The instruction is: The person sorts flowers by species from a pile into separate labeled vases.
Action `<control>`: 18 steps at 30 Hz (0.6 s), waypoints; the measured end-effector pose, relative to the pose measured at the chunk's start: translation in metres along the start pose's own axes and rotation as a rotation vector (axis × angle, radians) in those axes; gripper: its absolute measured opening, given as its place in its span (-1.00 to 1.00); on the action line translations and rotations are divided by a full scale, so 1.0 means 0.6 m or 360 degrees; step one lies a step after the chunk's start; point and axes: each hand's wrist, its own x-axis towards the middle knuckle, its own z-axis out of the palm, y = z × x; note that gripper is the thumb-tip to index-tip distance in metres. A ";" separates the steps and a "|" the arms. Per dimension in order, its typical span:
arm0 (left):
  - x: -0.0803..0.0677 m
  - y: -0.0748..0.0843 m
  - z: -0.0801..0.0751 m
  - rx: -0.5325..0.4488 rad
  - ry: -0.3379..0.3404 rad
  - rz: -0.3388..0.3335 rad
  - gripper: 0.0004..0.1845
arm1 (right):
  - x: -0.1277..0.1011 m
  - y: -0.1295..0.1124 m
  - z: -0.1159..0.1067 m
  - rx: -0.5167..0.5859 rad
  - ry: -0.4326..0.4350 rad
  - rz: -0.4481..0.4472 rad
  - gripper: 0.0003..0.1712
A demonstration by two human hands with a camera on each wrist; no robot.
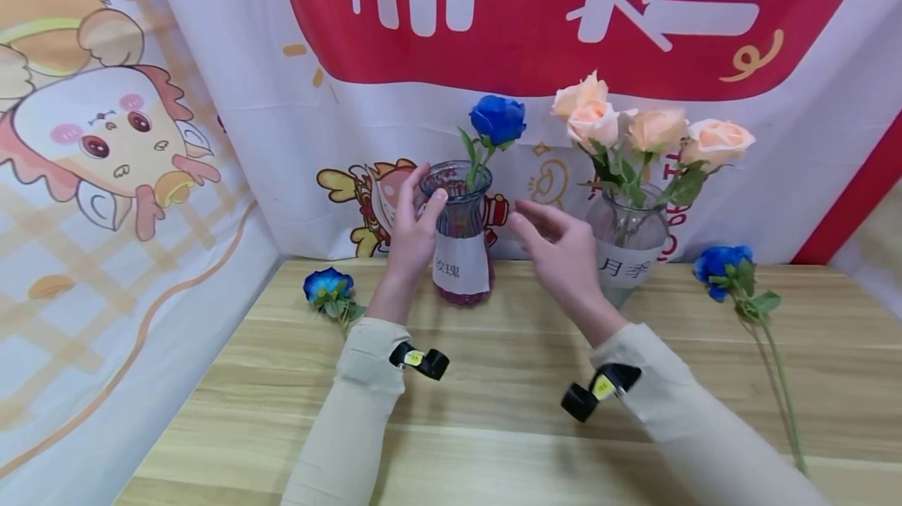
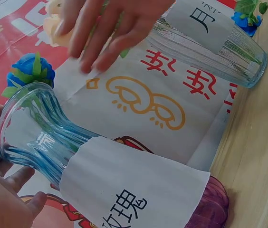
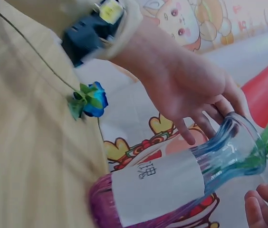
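Upright at the back of the wooden surface (image 1: 493, 381), the blue-and-purple vase (image 1: 461, 243) with one blue rose (image 1: 497, 120) is clasped at its neck by the left hand (image 1: 412, 228), its label half hidden, while the right hand (image 1: 560, 251) hovers beside it, fingers loose, grasping nothing.

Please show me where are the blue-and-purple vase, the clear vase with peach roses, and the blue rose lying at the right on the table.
Blue-and-purple vase (image 1: 461, 265): head view, on its white paper label.
Clear vase (image 1: 629, 233): head view, on its glass shoulder.
Blue rose on the table (image 1: 719, 262): head view, on the bloom.
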 end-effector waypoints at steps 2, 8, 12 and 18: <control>-0.001 0.001 0.002 0.0006 0.0002 -0.0003 -0.37 | -0.018 0.009 -0.019 0.0082 0.0010 0.0012 -0.54; -0.002 0.003 0.001 0.0019 -0.0009 -0.0013 -0.36 | -0.065 0.035 -0.068 0.0223 0.0106 0.0017 -0.56; -0.003 0.003 0.001 0.0022 -0.0004 -0.0019 -0.36 | -0.090 0.052 -0.103 0.0231 0.0146 0.0033 -0.52; -0.005 0.004 0.004 0.0002 0.0008 -0.0022 -0.37 | -0.116 0.080 -0.164 0.0079 0.0183 0.0106 -0.45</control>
